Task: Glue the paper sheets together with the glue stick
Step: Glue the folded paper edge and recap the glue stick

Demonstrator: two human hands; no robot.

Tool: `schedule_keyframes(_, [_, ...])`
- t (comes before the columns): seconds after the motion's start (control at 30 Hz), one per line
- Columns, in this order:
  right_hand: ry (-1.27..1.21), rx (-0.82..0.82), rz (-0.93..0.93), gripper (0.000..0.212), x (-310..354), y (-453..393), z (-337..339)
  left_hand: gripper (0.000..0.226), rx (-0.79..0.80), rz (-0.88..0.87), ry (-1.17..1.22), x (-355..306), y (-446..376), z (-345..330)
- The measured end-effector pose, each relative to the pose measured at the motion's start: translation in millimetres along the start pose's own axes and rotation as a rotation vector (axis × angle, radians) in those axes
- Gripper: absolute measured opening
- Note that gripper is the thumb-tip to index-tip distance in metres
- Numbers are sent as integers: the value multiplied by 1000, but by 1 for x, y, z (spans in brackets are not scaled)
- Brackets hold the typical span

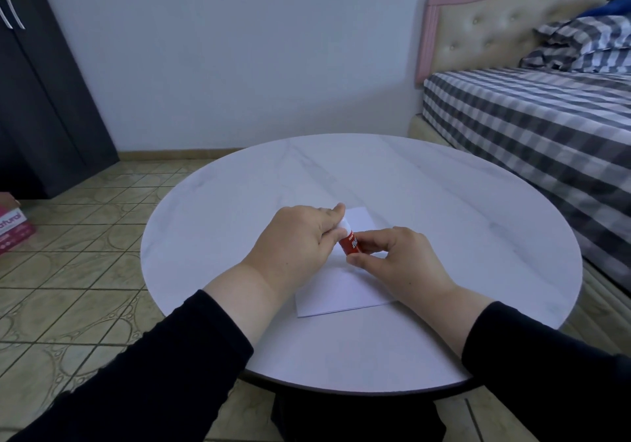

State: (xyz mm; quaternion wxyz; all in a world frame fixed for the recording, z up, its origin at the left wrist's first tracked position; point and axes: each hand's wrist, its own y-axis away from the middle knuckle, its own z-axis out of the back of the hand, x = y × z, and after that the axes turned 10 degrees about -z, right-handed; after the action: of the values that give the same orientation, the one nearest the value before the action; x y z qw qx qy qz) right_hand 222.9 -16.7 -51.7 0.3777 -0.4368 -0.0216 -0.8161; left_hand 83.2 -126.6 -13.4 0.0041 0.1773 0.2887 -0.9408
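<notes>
I see both hands meeting over the middle of the round marble-patterned counter [426,202]. My left hand [293,240] has its fingers curled round the white cap end of the glue stick [350,241], thumb stretched along the top. My right hand [403,260] pinches the red body of the same stick between thumb and fingertips, from the near side. The stick lies tilted, cap end pointing away and to the left, just above the paper sheets [341,293]. Those sheets lie flat on the counter beneath the hands, a near corner and a far corner showing; I cannot tell how many there are. Both arms wear dark sleeves. To the right stands a bed [529,127] with a checked cover, to the left a dark wardrobe [37,100], and a pink box [13,229] sits on the tiled floor.
</notes>
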Motion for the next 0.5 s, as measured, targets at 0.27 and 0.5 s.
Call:
schedule_keyframes(0.27, [37,21,34,12,0,1,0,40,56,16,-75,-4,-2,-3])
schedule_keyframes(0.5, [12,51,-10,19,0,0,0,23,45,141,235,9,2,19])
